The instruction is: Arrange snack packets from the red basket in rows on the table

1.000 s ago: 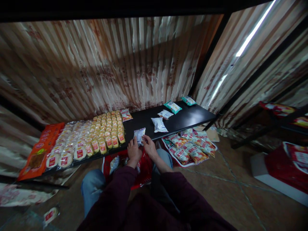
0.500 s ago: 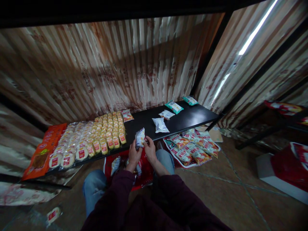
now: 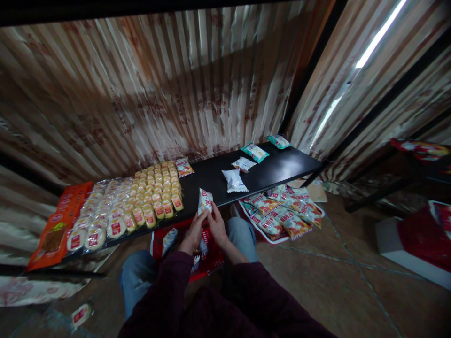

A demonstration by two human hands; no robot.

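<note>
A white snack bag (image 3: pixel 205 200) with red print stands up between my two hands, just off the front edge of the black shelf (image 3: pixel 207 176). My left hand (image 3: pixel 194 231) is closed on its lower left side. From the right, my right hand (image 3: pixel 217 226) closes on the same bag. Below my hands is a red basket (image 3: pixel 211 266) with a few bags in it, partly hidden by my arms. On the shelf beyond lie a white bag back side up (image 3: pixel 234 181), another white bag (image 3: pixel 244 164) and a green-and-white bag (image 3: pixel 255 152).
Rows of wrapped yellow cakes (image 3: pixel 155 192) and white round cakes (image 3: pixel 105 206) fill the shelf's left part, beside an orange packet (image 3: pixel 58 225). A basket of snack bags (image 3: pixel 282 213) stands on the floor at right. One wrapped cake (image 3: pixel 81 315) lies on the floor.
The bag has been turned in my hands, so its red-printed side now shows. Both hands stay together near the shelf edge. The view has shifted slightly.
</note>
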